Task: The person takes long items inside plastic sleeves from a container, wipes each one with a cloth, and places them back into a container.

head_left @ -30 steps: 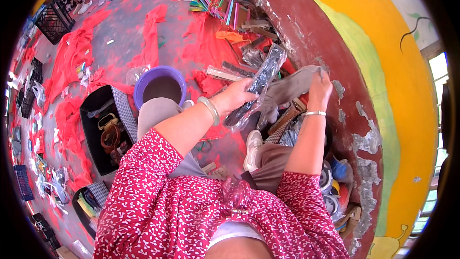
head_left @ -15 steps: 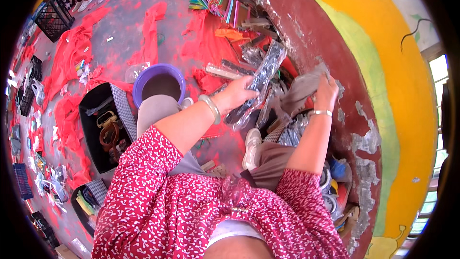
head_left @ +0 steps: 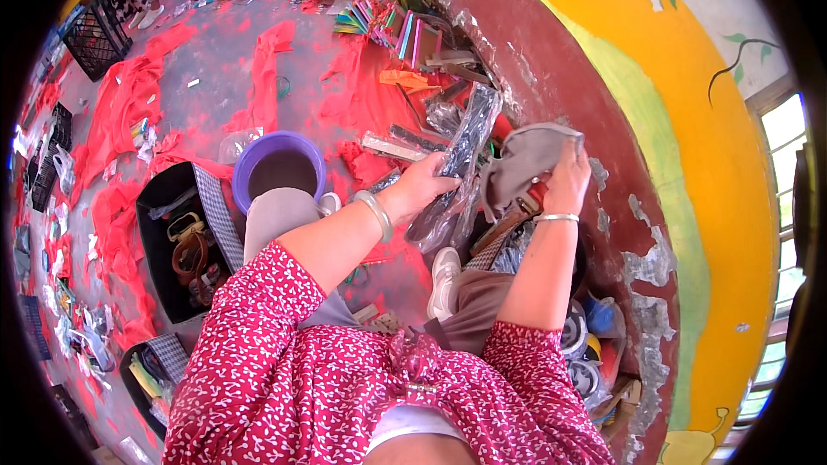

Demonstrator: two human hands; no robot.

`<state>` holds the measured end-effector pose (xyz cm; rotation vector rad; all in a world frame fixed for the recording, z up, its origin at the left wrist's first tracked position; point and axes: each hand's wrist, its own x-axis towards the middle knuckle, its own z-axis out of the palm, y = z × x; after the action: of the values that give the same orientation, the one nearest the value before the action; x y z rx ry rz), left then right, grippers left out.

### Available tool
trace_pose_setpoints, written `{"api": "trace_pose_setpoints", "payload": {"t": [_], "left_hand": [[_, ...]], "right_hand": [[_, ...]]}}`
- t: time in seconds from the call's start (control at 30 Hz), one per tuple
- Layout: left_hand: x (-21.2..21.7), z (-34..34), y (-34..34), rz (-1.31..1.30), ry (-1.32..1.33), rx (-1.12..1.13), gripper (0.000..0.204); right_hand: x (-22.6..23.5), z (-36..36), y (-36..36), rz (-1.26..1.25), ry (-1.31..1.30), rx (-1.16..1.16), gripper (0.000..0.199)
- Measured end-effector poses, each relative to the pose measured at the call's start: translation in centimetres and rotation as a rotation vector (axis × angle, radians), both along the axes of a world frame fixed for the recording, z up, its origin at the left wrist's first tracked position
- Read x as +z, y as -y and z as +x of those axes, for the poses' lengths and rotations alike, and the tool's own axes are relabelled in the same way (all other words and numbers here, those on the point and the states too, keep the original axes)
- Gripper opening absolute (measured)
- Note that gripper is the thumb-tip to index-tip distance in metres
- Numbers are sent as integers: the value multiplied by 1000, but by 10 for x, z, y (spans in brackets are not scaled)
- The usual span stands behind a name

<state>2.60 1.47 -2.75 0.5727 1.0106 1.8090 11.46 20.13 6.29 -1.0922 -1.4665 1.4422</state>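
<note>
A person in a red patterned top sits on a floor strewn with red cloth, working beside a painted wall. The left hand [head_left: 428, 187] is closed around a long clear plastic packet [head_left: 457, 168] holding a dark strip, fingers wrapped over its lower part while the packet slants up toward the wall. The right hand [head_left: 564, 181] pinches a grey cloth [head_left: 521, 162], thumb and fingers gathered on its right edge; the cloth hangs just beside the packet, possibly touching it, though folds make this hard to tell. Compared with half a second earlier, the right hand has risen and the cloth is lifted higher and bunched, where before it lay spread lower among the items. The left hand's hold on the packet is unchanged. A purple bucket [head_left: 258, 164] stands near the left knee, and a black open box [head_left: 159, 224] with belts lies further left.
</note>
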Motion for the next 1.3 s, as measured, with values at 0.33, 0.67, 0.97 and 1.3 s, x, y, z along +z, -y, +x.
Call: {"api": "trace_pose_setpoints", "payload": {"t": [0.33,0.67,0.97,1.3], "left_hand": [[-21,-3,-6,-125,-93,20,36],[-12,10,-9,-7,-43,7,33],[33,-6,-3,198,-359,85,41],[25,-31,18,122,-123,49,41]], "right_hand": [[6,-2,7,209,-296,-6,26],[34,-24,125,858,-11,556,31],[-3,-14,29,345,14,373,28],[-27,-14,7,-267,-317,687,19]]}}
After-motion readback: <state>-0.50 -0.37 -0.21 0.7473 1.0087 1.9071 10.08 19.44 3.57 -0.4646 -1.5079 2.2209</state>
